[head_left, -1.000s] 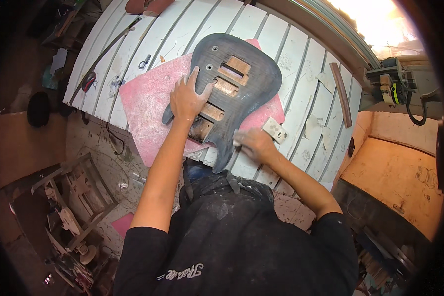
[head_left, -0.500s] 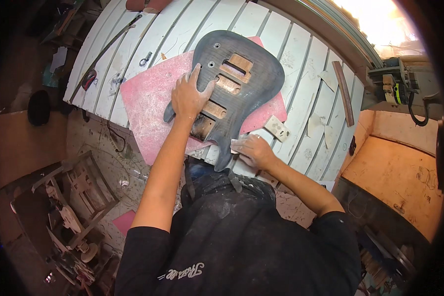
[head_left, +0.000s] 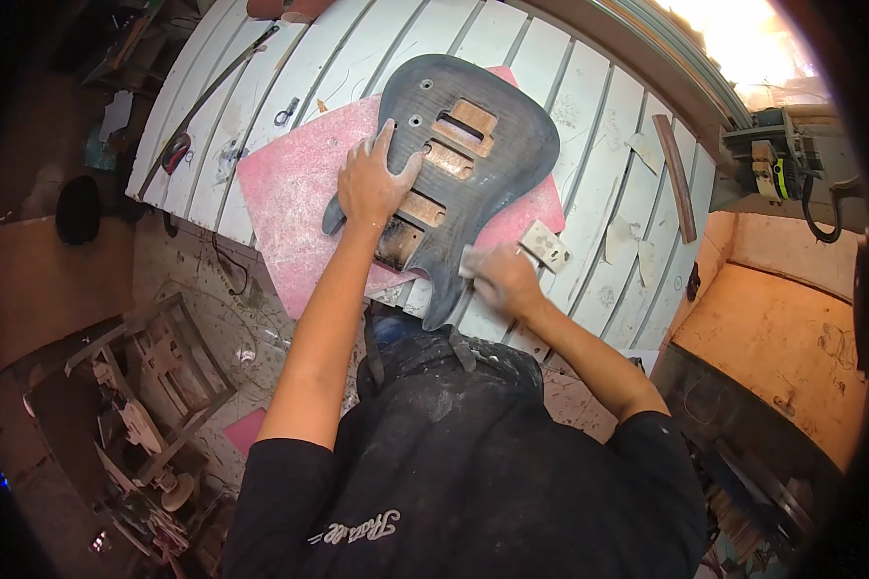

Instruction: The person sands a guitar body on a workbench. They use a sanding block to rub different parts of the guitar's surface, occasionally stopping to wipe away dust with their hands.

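A dark grey electric guitar body (head_left: pixel 517 145) lies flat on a pink sheet (head_left: pixel 294 193), its bare wooden cavities facing up. My left hand (head_left: pixel 372 188) rests on the body's left side with fingers spread, touching the surface. My right hand (head_left: pixel 509 280), a little blurred, is closed round a small pale folded piece of sandpaper (head_left: pixel 468 261) beside the inner curve of the lower horn. Whether the sandpaper touches the edge I cannot tell. Just beyond that hand sits a pale rectangular block (head_left: pixel 546 246) with dark spots.
The white slatted table (head_left: pixel 574 106) carries a brown wooden strip (head_left: pixel 675 179) and torn paper scraps (head_left: pixel 620 241) at the right. A long thin dark strip (head_left: pixel 208 106) lies at the left. A wooden frame (head_left: pixel 179 357) stands on the floor, lower left.
My right hand has moved away from me along the horn's edge with the sandpaper, up close to the pale block. My left hand keeps its place on the guitar body.
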`<state>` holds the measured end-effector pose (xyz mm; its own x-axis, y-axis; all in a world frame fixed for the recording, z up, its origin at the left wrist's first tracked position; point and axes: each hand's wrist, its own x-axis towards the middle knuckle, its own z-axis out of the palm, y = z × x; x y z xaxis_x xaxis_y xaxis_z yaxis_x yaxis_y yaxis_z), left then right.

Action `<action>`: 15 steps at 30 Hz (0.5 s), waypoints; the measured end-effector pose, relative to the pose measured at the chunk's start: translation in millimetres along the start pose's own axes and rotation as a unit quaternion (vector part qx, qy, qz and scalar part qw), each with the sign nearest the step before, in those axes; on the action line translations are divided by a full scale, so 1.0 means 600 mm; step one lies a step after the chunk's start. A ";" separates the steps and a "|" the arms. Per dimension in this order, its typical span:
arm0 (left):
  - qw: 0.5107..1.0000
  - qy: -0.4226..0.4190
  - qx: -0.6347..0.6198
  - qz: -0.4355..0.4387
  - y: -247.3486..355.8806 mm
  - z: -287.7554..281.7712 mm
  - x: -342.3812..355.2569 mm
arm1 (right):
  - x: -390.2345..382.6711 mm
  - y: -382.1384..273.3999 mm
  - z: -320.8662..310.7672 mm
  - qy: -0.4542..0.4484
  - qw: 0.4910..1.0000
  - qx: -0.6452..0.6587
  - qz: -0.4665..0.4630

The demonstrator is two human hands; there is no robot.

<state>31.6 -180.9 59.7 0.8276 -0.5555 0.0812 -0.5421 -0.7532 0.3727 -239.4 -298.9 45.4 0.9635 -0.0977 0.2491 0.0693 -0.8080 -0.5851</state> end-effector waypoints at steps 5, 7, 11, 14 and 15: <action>1.000 -0.006 -0.005 -0.005 0.002 -0.002 -0.003 | -0.005 0.002 -0.011 -0.087 0.993 0.015 -0.083; 1.000 0.001 -0.006 -0.001 0.005 0.000 0.000 | 0.012 0.020 -0.013 0.005 0.999 -0.031 -0.024; 1.000 -0.005 -0.015 -0.001 0.002 0.000 -0.002 | -0.025 -0.023 0.012 -0.040 0.996 0.037 -0.075; 1.000 -0.001 -0.010 -0.003 0.002 -0.001 -0.002 | -0.004 -0.007 -0.003 -0.023 0.996 0.020 -0.081; 1.000 -0.003 -0.009 -0.004 0.002 -0.001 -0.004 | 0.004 -0.004 -0.010 -0.030 0.999 -0.027 -0.029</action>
<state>29.1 -180.5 60.7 0.8306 -0.5520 0.0735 -0.5334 -0.7506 0.3900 -238.8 -300.9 51.9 0.9721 -0.0173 0.2340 0.1124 -0.8413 -0.5287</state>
